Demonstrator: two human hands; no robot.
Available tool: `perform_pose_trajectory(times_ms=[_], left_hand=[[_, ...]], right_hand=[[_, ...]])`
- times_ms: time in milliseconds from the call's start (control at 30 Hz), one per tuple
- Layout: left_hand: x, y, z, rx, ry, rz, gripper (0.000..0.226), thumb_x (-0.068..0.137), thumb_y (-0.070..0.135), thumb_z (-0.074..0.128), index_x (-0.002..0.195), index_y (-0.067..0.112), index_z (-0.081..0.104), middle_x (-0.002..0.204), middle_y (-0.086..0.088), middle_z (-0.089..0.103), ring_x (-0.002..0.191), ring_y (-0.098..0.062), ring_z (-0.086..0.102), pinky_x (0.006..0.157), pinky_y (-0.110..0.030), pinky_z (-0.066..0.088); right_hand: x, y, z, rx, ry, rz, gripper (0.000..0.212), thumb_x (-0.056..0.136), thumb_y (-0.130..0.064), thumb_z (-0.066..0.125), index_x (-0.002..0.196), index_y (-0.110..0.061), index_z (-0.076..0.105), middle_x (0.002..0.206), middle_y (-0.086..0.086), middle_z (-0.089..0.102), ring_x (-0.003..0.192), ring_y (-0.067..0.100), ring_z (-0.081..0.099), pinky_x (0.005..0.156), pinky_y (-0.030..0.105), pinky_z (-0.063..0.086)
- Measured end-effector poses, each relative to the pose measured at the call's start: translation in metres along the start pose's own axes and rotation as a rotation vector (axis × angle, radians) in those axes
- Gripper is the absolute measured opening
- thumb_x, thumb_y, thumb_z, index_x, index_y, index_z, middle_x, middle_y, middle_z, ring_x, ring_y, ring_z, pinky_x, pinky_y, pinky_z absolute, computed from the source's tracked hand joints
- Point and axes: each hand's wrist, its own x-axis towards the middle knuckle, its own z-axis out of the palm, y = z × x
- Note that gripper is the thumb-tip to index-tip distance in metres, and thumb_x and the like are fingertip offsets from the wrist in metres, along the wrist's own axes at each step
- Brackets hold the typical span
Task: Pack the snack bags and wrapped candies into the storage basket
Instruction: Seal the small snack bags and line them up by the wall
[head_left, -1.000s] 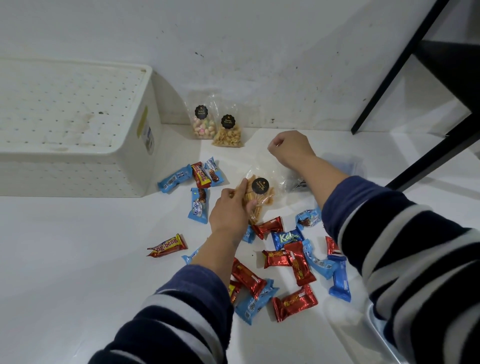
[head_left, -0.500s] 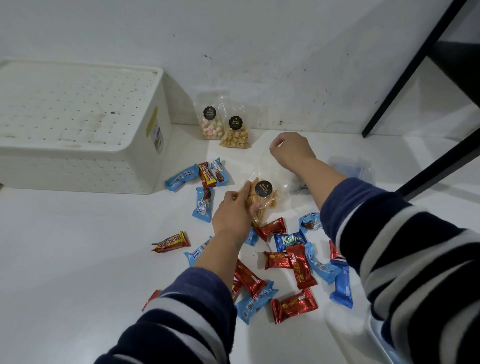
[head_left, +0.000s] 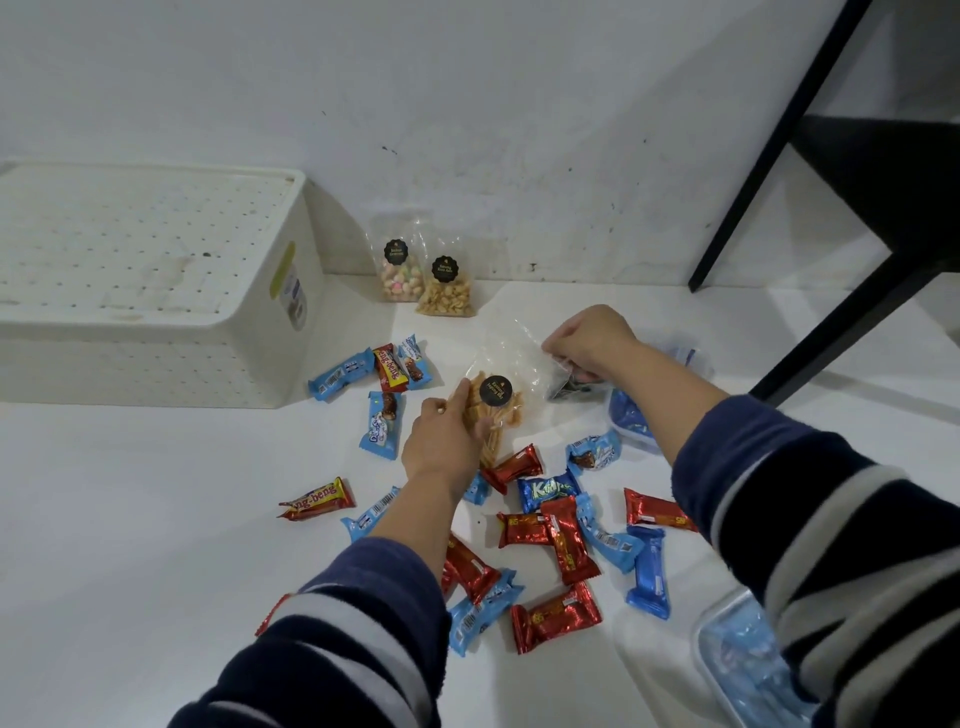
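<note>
The floor (head_left: 130, 519) is white and meets a white wall (head_left: 467, 104); a black frame (head_left: 769, 156) leans on the right. Since before, the hands have barely moved; the left hand (head_left: 444, 441) still grips the clear snack bag (head_left: 498, 400), and the right hand (head_left: 592, 343) pinches its top. Two more snack bags (head_left: 423, 280) stand by the wall; about twenty candies (head_left: 550, 525) lie scattered; one white basket (head_left: 150, 291) sits upside down at left.

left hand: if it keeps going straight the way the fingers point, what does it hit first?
The left hand already grips the snack bag. Beyond that, probably the peanut bag by the wall, though depth is hard to judge.
</note>
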Motion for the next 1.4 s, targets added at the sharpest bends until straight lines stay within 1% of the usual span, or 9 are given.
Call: perform_pose_trajectory(times_ms=[67, 167, 400, 600, 733, 833, 1033, 1200, 1400], left_hand=[[-0.001, 0.011, -0.006, -0.003, 0.131, 0.000, 0.050, 0.093, 0.050, 0.045, 0.140, 0.034, 0.038, 0.145, -0.005, 0.036, 0.131, -0.028, 0.039, 0.103, -0.045, 0.041], [0.005, 0.040, -0.020, -0.247, 0.291, 0.018, 0.037, 0.094, 0.048, 0.040, 0.116, 0.024, 0.058, 0.119, -0.002, 0.055, 0.116, -0.024, 0.048, 0.094, -0.039, 0.043], [0.024, 0.071, -0.035, -0.729, 0.131, -0.015, 0.023, 0.093, 0.032, 0.054, 0.079, 0.016, 0.065, 0.074, 0.006, 0.064, 0.067, -0.015, 0.056, 0.058, -0.024, 0.042], [0.026, 0.075, -0.032, -0.726, 0.169, 0.006, 0.018, 0.094, 0.032, 0.055, 0.083, 0.020, 0.063, 0.085, 0.006, 0.066, 0.079, -0.013, 0.060, 0.073, -0.026, 0.046], [0.028, 0.053, -0.025, -0.497, 0.270, 0.121, 0.022, 0.088, 0.035, 0.063, 0.104, 0.022, 0.056, 0.114, 0.002, 0.050, 0.110, -0.015, 0.045, 0.090, -0.029, 0.038], [0.025, 0.029, -0.014, -0.380, 0.105, 0.107, 0.044, 0.082, 0.026, 0.072, 0.120, 0.024, 0.050, 0.132, -0.004, 0.036, 0.121, -0.020, 0.042, 0.097, -0.030, 0.037], [0.019, 0.018, 0.001, -0.310, 0.035, 0.040, 0.040, 0.086, 0.026, 0.068, 0.119, 0.025, 0.045, 0.126, -0.004, 0.049, 0.106, -0.027, 0.057, 0.083, -0.037, 0.045], [0.020, 0.022, 0.003, -0.371, 0.084, 0.017, 0.047, 0.083, 0.025, 0.070, 0.120, 0.027, 0.042, 0.126, -0.002, 0.051, 0.105, -0.025, 0.058, 0.080, -0.036, 0.047], [0.055, 0.041, -0.008, -0.463, 0.169, 0.096, 0.053, 0.085, 0.017, 0.068, 0.130, 0.023, 0.041, 0.129, -0.005, 0.047, 0.112, -0.024, 0.055, 0.089, -0.030, 0.043]], right_hand=[[-0.002, 0.001, 0.003, -0.045, 0.036, -0.059, 0.022, 0.082, -0.007, 0.064, 0.098, 0.006, 0.072, 0.090, 0.019, 0.072, 0.072, 0.026, 0.061, 0.069, 0.035, 0.053], [-0.006, 0.001, 0.005, -0.115, 0.077, -0.164, 0.023, 0.082, -0.013, 0.063, 0.094, 0.003, 0.074, 0.098, 0.015, 0.074, 0.090, 0.025, 0.070, 0.083, 0.034, 0.056], [-0.005, 0.001, 0.010, -0.180, 0.102, -0.197, 0.022, 0.085, -0.023, 0.064, 0.088, -0.004, 0.075, 0.097, 0.010, 0.075, 0.094, 0.029, 0.069, 0.085, 0.043, 0.057], [-0.002, -0.002, 0.012, -0.293, 0.192, -0.179, 0.021, 0.091, -0.014, 0.051, 0.090, -0.022, 0.070, 0.101, -0.003, 0.069, 0.092, 0.022, 0.064, 0.068, 0.028, 0.046], [0.004, -0.008, 0.005, -0.261, 0.165, -0.251, 0.019, 0.094, -0.017, 0.051, 0.089, -0.024, 0.069, 0.105, -0.003, 0.067, 0.096, 0.021, 0.062, 0.079, 0.034, 0.051], [0.008, -0.002, 0.005, -0.124, 0.191, -0.320, 0.015, 0.094, -0.017, 0.053, 0.096, -0.019, 0.067, 0.106, 0.003, 0.066, 0.090, 0.020, 0.059, 0.083, 0.036, 0.052], [-0.015, 0.031, 0.042, 0.114, 0.320, -0.243, 0.039, 0.091, -0.011, 0.061, 0.123, -0.023, 0.042, 0.133, 0.007, 0.032, 0.089, 0.015, 0.047, 0.081, 0.026, 0.041], [-0.015, 0.041, 0.076, 0.234, 0.072, -0.137, 0.056, 0.090, 0.003, 0.056, 0.137, -0.024, 0.043, 0.134, 0.010, 0.049, 0.107, 0.021, 0.056, 0.086, 0.030, 0.051], [0.025, 0.014, 0.062, 0.210, 0.129, -0.171, 0.056, 0.091, -0.006, 0.056, 0.142, -0.023, 0.040, 0.136, 0.007, 0.049, 0.118, 0.023, 0.054, 0.097, 0.030, 0.047]])
